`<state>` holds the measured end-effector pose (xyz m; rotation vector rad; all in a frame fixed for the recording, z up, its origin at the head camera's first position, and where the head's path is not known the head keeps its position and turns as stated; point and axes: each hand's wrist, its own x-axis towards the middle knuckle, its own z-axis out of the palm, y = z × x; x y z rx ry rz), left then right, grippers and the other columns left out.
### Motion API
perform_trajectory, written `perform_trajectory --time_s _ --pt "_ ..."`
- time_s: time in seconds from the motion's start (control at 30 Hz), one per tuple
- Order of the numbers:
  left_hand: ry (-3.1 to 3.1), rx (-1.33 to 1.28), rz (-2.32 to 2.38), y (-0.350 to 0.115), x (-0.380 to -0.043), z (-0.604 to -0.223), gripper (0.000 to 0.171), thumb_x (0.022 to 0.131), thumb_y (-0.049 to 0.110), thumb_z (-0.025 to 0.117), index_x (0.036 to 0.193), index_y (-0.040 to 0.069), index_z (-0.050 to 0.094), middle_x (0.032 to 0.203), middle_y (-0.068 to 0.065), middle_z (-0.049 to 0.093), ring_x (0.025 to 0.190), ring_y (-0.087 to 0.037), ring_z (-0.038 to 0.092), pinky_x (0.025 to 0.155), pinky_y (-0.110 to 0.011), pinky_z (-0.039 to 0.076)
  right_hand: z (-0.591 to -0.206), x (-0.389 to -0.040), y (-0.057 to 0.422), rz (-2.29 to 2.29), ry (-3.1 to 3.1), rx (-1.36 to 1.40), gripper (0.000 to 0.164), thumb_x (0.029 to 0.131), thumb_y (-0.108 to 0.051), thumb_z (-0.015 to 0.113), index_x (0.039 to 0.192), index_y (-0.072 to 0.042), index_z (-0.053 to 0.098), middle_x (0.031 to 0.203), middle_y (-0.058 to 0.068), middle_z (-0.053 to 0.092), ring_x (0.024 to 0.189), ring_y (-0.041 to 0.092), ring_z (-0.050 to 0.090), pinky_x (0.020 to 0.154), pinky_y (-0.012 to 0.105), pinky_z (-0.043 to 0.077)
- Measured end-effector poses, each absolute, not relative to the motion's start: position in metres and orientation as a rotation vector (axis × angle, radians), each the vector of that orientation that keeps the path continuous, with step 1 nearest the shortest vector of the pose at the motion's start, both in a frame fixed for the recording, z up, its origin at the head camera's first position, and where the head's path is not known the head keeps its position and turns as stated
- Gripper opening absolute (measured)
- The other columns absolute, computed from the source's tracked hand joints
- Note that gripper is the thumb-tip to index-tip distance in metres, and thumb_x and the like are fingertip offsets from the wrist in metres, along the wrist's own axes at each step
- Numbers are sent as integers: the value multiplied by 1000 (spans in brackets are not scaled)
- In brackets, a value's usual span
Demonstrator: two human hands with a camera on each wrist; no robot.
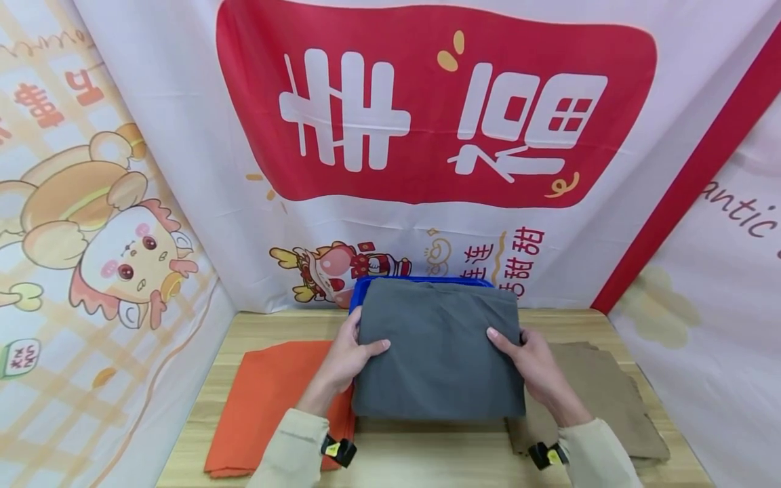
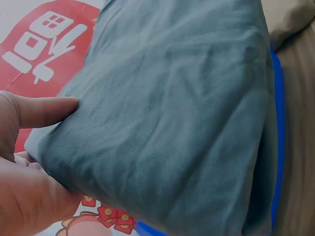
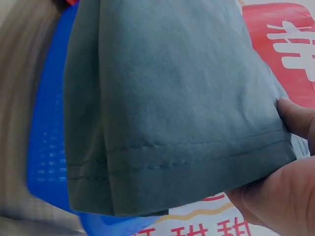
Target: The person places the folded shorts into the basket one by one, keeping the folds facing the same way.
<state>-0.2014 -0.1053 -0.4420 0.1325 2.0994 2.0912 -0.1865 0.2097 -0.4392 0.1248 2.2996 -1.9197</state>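
A folded dark grey garment [image 1: 439, 352] is held up in front of me by its two sides. My left hand [image 1: 354, 352] grips its left edge, thumb on top and the other fingers underneath. On the opposite edge my right hand [image 1: 535, 362] pinches it the same way. A double-stitched hem [image 3: 197, 155] runs along the garment near my right hand in the right wrist view. Behind and below the garment is a blue plastic basket [image 1: 360, 293], mostly hidden; its perforated wall [image 3: 49, 142] shows in the right wrist view.
Folded orange cloth [image 1: 268, 400] lies on the wooden table [image 1: 427, 454] at the left. Folded brown cloth [image 1: 601, 400] lies at the right, partly behind my right forearm. A printed white-and-red curtain [image 1: 427, 183] hangs at the table's back edge, with printed sheets on both sides.
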Motion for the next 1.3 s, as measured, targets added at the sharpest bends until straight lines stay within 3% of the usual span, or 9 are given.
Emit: perform_trajectory --time_s 0.43,0.63,0.9,1.13,1.3 --pt "2295 200 2132 -101 -238 -442 58 83 3 69 133 22 44 129 -1 52 118 -22 47 103 -47 34 -433 -225 205 -1901 2545 18 51 87 -46 61 115 -3 58 106 14 61 87 21 59 75 34 49" --pt "2375 212 2176 -97 -250 -444 58 82 0 69 133 15 46 127 -7 54 116 -24 50 99 -45 38 -435 -236 201 -1954 2532 49 53 87 -47 60 122 -7 55 113 13 60 93 21 60 79 36 50" --pt "2442 217 2198 -95 -262 -459 54 80 -4 69 128 12 51 122 -9 57 111 -23 52 98 -42 39 -455 -250 199 -1976 2533 85 51 86 -44 63 119 -6 57 112 11 60 93 19 58 81 32 47" --pt "2483 164 2135 -92 -256 -456 54 80 -8 67 129 1 48 122 -17 55 111 -32 49 100 -48 35 -476 -259 196 -1984 2454 144 53 86 -45 62 124 -9 53 117 9 57 101 21 54 90 38 42" --pt "2518 54 2088 -90 -269 -489 54 78 -4 71 126 9 51 120 -10 57 110 -26 50 101 -44 36 -493 -263 195 -1952 2431 181 55 86 -46 62 123 -6 54 116 12 57 100 23 53 91 39 41"
